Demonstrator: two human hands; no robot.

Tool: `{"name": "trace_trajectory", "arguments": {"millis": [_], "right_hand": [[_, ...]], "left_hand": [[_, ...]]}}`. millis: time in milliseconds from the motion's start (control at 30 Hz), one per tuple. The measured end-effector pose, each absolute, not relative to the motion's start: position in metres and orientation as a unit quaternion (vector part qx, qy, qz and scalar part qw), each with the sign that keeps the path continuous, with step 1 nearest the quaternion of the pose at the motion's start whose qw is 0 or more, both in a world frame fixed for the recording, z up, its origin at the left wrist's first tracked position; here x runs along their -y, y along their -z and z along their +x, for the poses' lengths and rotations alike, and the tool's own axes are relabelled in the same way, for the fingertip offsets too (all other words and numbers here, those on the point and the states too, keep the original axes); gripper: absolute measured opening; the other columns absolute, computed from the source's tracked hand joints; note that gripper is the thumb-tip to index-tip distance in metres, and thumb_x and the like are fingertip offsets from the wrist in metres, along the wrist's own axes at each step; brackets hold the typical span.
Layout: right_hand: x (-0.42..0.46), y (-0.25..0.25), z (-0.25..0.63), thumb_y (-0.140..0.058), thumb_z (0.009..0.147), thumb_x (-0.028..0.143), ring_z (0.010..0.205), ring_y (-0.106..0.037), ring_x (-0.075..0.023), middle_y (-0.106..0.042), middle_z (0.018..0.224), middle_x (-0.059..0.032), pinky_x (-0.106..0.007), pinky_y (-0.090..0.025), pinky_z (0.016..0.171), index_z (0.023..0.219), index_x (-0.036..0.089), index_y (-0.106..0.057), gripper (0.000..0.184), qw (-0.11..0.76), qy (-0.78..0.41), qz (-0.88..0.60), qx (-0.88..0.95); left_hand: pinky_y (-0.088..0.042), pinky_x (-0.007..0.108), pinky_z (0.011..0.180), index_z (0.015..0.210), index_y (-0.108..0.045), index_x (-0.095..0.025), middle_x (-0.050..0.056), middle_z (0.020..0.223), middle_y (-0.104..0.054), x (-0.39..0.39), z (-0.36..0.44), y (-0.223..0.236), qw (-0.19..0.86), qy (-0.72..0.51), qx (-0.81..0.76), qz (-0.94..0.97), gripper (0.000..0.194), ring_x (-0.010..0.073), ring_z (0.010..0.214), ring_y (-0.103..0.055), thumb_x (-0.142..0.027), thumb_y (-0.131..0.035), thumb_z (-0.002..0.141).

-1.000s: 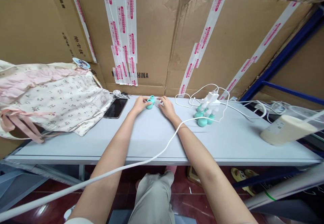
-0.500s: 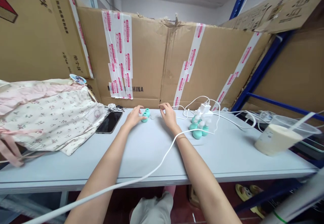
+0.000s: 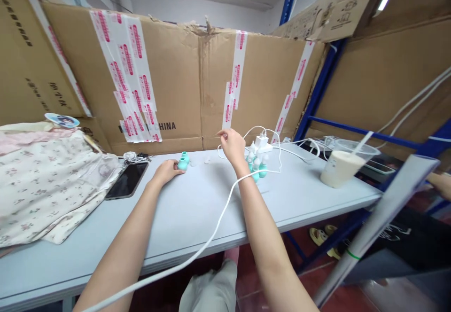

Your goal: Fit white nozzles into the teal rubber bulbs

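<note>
My left hand (image 3: 165,172) rests on the table with thumb and fingers around a small round teal bottle (image 3: 182,164) with an open neck. A second open teal bottle (image 3: 185,156) stands just behind it, touching or nearly so. Small translucent pieces (image 3: 207,161) lie on the table to their right. My right hand (image 3: 233,146) is raised above the table, fingers bent and tips pinched together; anything between them is too small to make out. Right of that hand, several teal bottles with white nozzle tops (image 3: 256,161) stand in a cluster, partly hidden by my wrist and a cable.
A white cable (image 3: 214,232) runs across in front of my arms. Left are a dark phone (image 3: 127,181) and a floral cloth bag (image 3: 45,175). A white charger (image 3: 261,143) and a cup with a straw (image 3: 341,168) stand right. Cardboard (image 3: 176,81) walls the back; another person's arm (image 3: 440,184) shows far right.
The view has turned to the right, so things sit further left. My right hand has lifted and its fingers have closed together. My left hand has closed in around the front teal bottle.
</note>
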State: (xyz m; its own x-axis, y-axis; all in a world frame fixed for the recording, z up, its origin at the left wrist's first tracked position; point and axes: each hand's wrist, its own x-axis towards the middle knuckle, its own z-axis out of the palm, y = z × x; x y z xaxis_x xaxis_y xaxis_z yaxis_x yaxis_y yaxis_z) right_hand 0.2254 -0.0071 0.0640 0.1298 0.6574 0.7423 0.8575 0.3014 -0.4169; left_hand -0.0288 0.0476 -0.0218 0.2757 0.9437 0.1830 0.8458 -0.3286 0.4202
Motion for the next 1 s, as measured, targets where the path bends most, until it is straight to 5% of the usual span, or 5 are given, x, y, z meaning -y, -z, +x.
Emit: {"name": "trace_trajectory", "arguments": {"millis": [367,833,1000], "right_hand": [[0.012,-0.074,0.248,-0.047,0.082,0.019,0.076,-0.061,-0.0171,-0.067,0.078,-0.0006,-0.032,-0.045,0.078,0.082,0.022,-0.069,0.022,0.529,0.042,-0.57,0.627],[0.022,-0.081,0.252,-0.051,0.08,0.018,0.075,-0.061,-0.0175,-0.066,0.075,0.0009,-0.031,-0.043,0.076,0.079,0.024,-0.07,0.02,0.49,0.03,-0.562,0.665],[0.023,-0.078,0.237,-0.049,0.082,0.018,0.076,-0.061,-0.017,-0.069,0.083,0.0011,-0.029,-0.043,0.074,0.082,0.025,-0.07,0.022,0.481,0.033,-0.532,0.696]], "left_hand": [[-0.036,0.027,0.062,0.081,-0.064,-0.019,0.002,0.075,-0.065,-0.053,-0.029,0.026,0.138,-0.221,-0.554,0.791,0.036,0.0192,0.071,-0.058,-0.049,-0.067,0.061],[-0.035,0.027,0.063,0.097,-0.062,-0.022,0.005,0.091,-0.066,-0.045,-0.026,0.025,0.099,-0.175,-0.582,0.788,0.04,0.0243,0.088,-0.059,-0.05,-0.062,0.067],[-0.04,0.027,0.07,0.118,-0.054,-0.021,0.005,0.096,-0.065,-0.043,-0.039,0.019,0.143,-0.144,-0.597,0.776,0.06,0.0235,0.091,-0.059,-0.05,-0.064,0.067]]}}
